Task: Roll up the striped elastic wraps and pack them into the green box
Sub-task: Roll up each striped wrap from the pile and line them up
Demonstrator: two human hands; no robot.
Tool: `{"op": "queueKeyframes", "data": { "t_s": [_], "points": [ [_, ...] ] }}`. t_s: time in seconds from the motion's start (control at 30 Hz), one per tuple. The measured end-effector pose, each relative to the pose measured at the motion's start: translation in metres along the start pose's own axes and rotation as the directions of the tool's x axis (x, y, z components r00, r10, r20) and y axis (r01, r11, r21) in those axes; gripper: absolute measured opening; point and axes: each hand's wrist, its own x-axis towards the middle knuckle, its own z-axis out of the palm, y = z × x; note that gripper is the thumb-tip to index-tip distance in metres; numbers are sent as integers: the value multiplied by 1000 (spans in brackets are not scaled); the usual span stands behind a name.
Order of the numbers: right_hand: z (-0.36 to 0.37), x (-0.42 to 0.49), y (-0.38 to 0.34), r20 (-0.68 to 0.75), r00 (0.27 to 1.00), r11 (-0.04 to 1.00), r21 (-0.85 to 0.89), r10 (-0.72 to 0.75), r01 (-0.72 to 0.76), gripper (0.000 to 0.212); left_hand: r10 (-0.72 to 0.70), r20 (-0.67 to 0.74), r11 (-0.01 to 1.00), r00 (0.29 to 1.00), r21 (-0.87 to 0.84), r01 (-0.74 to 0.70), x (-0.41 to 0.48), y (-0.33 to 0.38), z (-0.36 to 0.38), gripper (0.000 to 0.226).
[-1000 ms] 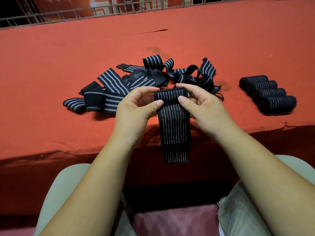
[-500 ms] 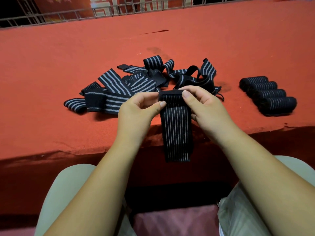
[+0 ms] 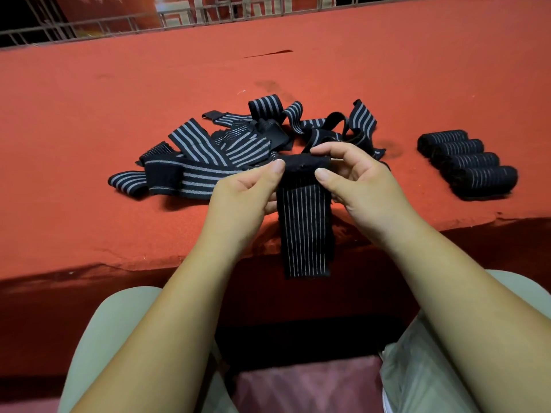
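A black elastic wrap with thin pale stripes (image 3: 305,231) hangs over the table's near edge, its top end curled into a small roll. My left hand (image 3: 241,195) pinches the roll's left end and my right hand (image 3: 357,180) pinches its right end. Behind my hands lies a tangled pile of loose striped wraps (image 3: 238,144). Several finished rolls (image 3: 468,165) lie side by side to the right. No green box is in view.
The table is covered in red felt (image 3: 119,84), with its near edge just under my wrists. A metal railing (image 3: 208,16) runs along the far side. My knees in pale trousers sit below the table edge.
The roll at the wrap's top has turned over, so its plain black end now shows. The hanging tail has hardly shortened. Both hands keep their hold and barely shift.
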Motion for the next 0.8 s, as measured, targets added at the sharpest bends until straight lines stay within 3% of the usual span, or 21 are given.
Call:
{"op": "queueKeyframes", "data": {
  "t_s": [0.23, 0.37, 0.57, 0.8],
  "points": [
    [0, -1, -4, 42, 999, 1000, 6, -28, 27, 35, -17, 24, 987, 1000, -157, 21, 1, 1, 0, 22],
    [2, 1, -4, 31, 999, 997, 72, 18, -20, 40, 30, 15, 981, 999, -190, -27, 6, -2, -3, 29],
    [1, 2, 2, 39, 999, 999, 6, 35, -35, 30, 70, -45, 996, 997, -54, -72, 7, -5, -6, 36],
    [4, 2, 2, 18, 999, 999, -24, -31, 31, 39, 33, -59, 999, 998, 12, -32, 3, 4, -5, 20]
  ]
}}
